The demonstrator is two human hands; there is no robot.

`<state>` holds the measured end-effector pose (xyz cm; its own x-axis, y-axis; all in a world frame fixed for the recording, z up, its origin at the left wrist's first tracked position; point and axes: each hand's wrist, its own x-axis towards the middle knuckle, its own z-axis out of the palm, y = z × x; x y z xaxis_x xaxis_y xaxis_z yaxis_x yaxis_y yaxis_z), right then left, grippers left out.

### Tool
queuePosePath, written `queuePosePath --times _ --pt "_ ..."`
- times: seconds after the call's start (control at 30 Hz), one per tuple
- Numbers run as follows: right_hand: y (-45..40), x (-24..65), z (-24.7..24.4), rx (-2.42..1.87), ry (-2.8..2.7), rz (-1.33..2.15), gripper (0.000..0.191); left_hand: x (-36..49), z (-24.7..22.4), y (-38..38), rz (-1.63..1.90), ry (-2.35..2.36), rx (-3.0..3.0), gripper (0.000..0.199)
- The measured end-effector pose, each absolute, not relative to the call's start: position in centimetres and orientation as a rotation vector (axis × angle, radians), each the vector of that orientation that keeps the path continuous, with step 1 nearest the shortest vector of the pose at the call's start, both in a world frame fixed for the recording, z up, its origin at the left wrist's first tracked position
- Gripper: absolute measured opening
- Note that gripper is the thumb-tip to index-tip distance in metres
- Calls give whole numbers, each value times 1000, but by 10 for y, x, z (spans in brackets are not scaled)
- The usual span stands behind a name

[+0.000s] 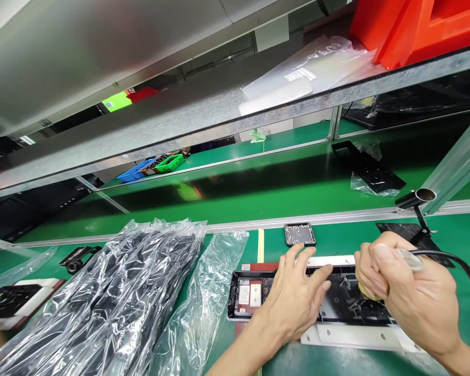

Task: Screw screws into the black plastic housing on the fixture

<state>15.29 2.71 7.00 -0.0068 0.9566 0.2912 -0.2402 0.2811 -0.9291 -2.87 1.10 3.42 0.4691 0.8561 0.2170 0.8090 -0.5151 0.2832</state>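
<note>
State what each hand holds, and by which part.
The right hand grips a corded power screwdriver around its body. The left hand holds nothing; it rests flat on the black housing.

Our left hand [293, 300]: palm down, fingers spread and slightly bent, forearm running in from below, resting on the black housing [337, 300]. Our right hand [407, 284]: just right of it over the housing's right part, curled into a fist, thumb on top, wrist bent inward.

A heap of bagged black parts [113, 292] lies left, a small screw tray [300, 234] sits behind.
</note>
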Motion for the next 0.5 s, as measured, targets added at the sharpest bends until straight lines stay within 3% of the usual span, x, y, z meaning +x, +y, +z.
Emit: queuePosePath --times 0.5 --pt "28 153 63 -821 -1259 1084 45 -37 21 -8 973 1476 2288 36"
